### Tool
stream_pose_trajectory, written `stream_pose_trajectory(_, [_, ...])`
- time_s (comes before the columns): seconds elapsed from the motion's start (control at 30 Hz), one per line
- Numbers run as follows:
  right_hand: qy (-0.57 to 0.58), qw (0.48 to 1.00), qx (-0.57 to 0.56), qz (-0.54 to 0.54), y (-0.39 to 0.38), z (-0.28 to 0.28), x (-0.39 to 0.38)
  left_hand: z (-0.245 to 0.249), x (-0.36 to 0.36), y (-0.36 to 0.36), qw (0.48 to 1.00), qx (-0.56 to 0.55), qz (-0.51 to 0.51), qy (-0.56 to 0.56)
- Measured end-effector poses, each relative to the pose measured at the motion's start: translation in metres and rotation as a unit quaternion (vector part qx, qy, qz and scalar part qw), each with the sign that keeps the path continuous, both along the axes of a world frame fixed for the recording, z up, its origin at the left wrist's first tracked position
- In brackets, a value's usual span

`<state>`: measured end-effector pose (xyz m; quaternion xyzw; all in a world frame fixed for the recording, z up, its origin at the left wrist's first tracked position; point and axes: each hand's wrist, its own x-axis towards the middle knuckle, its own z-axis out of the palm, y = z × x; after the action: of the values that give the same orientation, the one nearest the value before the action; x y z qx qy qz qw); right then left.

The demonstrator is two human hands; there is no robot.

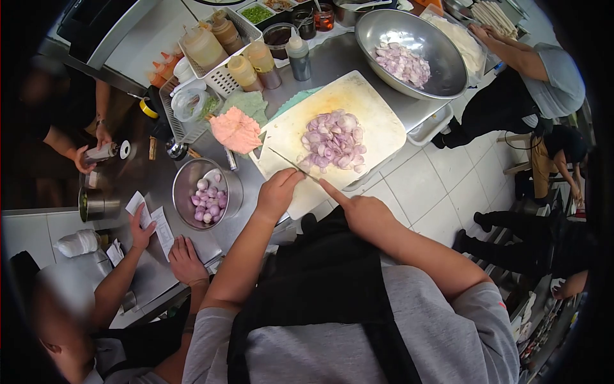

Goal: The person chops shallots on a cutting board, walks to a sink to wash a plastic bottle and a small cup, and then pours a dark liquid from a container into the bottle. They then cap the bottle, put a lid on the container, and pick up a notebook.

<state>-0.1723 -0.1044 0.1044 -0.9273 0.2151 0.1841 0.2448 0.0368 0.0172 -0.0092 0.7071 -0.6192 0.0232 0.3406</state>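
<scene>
A white cutting board [384,121] lies in front of me with a pile of sliced shallots [334,137] near its middle. My right hand [366,214] is closed on a knife [288,158], index finger stretched along it. The thin blade slants up and left over the board; the handle is hidden. Close beside the blade, at the board's near edge, my left hand [279,193] has its fingers curled together. Whatever those fingers hold is hidden. To the left stands a steel bowl [182,208] of whole peeled shallots [208,202].
A large steel bowl [441,70] with sliced shallots is at the upper right. Squeeze bottles [299,56], a white basket [224,80] and a pink cloth [235,130] sit beyond the board. A co-worker's hands [187,261] touch papers at left; other people stand around.
</scene>
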Motion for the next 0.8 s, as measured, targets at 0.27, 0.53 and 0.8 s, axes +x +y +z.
stream_pose_trajectory(0.27, [-0.045, 0.999, -0.002, -0.005, 0.004, -0.008, -0.004, -0.004, 0.001, 0.000, 1.000, -0.013, -0.005, -0.004])
stream_pose_trajectory(0.53, [-0.065, 0.998, -0.021, -0.007, 0.005, -0.020, 0.008, 0.001, -0.001, 0.001, 1.000, -0.025, -0.008, -0.006])
stream_pose_trajectory(0.8, [-0.051, 0.999, -0.017, 0.002, 0.005, -0.025, 0.008, -0.002, 0.001, 0.001, 1.000, -0.026, -0.011, 0.001])
